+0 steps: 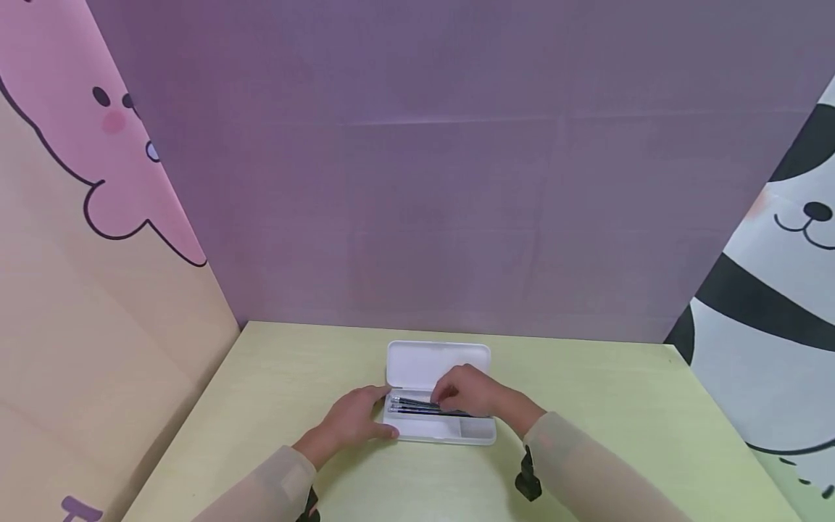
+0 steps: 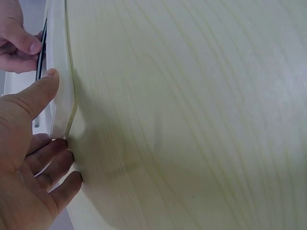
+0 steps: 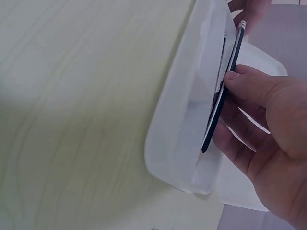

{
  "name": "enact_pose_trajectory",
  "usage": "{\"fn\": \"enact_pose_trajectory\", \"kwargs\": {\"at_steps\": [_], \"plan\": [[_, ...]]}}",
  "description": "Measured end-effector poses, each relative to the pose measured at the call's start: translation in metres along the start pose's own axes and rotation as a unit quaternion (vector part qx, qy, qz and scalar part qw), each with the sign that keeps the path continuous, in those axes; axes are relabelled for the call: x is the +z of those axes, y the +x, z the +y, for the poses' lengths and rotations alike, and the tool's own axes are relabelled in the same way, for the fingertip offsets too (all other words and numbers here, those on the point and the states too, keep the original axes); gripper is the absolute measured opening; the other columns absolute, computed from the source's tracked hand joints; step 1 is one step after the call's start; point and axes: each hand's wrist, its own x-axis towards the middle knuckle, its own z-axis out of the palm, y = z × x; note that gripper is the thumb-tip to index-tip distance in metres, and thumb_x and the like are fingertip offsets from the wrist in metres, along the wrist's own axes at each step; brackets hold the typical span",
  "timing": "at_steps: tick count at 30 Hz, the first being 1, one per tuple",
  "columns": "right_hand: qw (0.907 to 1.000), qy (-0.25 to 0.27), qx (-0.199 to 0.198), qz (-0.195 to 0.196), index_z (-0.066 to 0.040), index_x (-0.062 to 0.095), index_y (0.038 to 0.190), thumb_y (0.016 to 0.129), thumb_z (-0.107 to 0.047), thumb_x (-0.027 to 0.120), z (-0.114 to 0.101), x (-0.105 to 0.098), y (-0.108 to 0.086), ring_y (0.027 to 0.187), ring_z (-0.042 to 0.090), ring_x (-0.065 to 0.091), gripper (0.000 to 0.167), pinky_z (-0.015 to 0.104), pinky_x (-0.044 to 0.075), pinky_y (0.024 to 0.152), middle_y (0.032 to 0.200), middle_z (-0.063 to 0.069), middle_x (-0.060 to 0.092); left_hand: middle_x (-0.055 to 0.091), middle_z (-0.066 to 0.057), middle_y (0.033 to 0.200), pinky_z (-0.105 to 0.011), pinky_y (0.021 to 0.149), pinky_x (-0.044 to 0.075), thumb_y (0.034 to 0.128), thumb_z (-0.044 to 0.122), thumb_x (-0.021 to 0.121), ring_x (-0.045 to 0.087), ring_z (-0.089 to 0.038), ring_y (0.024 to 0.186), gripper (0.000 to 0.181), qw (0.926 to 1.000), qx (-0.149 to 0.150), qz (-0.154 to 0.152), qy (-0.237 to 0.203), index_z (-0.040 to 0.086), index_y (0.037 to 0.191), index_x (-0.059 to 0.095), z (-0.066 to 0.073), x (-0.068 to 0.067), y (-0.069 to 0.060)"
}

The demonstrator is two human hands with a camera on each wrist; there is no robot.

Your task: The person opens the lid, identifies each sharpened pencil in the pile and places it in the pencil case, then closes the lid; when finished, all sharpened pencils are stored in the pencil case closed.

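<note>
1. You are pinching a slim dark writing tool point(image 3: 216, 115) between the thumb and fingers of your right hand point(image 1: 468, 390); it is lying slantwise over the tray of the white case point(image 1: 424, 430).
2. A second dark writing tool point(image 3: 222, 52) is lying in the case, just beside the held one.
3. The case is standing open on the table, its lid point(image 1: 411, 362) lying back on the far side; a small compartment point(image 1: 478, 429) is showing at its near right corner.
4. Your left hand point(image 1: 355, 417) is resting at the case's left end, thumb and fingers spread, the thumb touching the near wall and the other fingers relaxed.
5. You are wearing pale sleeves point(image 1: 600, 464), with a dark device point(image 1: 528, 480) hanging below the right cuff.
6. The pale wood-grain table point(image 1: 587, 377) is meeting a purple backdrop point(image 1: 430, 203); a panda picture point(image 1: 783, 290) is showing on the right and a pink figure point(image 1: 59, 65) on the left.
</note>
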Motion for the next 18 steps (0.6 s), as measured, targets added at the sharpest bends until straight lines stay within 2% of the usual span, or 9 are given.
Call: {"fn": "enact_pose_trajectory", "kwargs": {"at_steps": [4,8,18], "plan": [[1.0,-0.003,0.0,-0.007,-0.016,0.081,0.1,0.091,-0.003,0.075,0.0025,0.0034,0.0005,0.085,0.007,0.064,0.017,0.03,0.059,0.082,0.095,-0.005,0.076,0.06,-0.018,0.145,-0.054,0.114,0.045,0.0783,0.042,0.089,0.055,-0.039,0.135,0.089,1.0,-0.004,-0.003,-0.001,0.0,0.147,0.052,-0.0008,-0.0002,0.0004],[0.9998,-0.018,-0.006,0.001,-0.016,0.082,0.1,0.091,-0.003,0.075,0.0047,0.0056,0.0003,0.084,0.006,0.064,0.017,0.027,0.058,0.08,0.095,-0.003,0.077,0.059,-0.017,0.146,-0.054,0.115,0.044,0.0787,0.044,0.088,0.054,-0.038,0.136,0.089,0.9999,-0.01,-0.004,-0.005,0.002,0.148,0.052,-0.0018,0.0014,0.0007],[0.9991,-0.04,-0.006,0.01,-0.014,0.082,0.097,0.088,0.001,0.077,-0.0023,0.0074,0.0017,0.083,0.007,0.062,0.018,0.028,0.057,0.077,0.092,-0.001,0.077,0.06,-0.017,0.145,-0.053,0.114,0.044,0.0786,0.043,0.088,0.055,-0.038,0.135,0.09,1.0,-0.002,-0.003,0.002,0.001,0.148,0.051,-0.0022,0.0007,0.0003]]}}
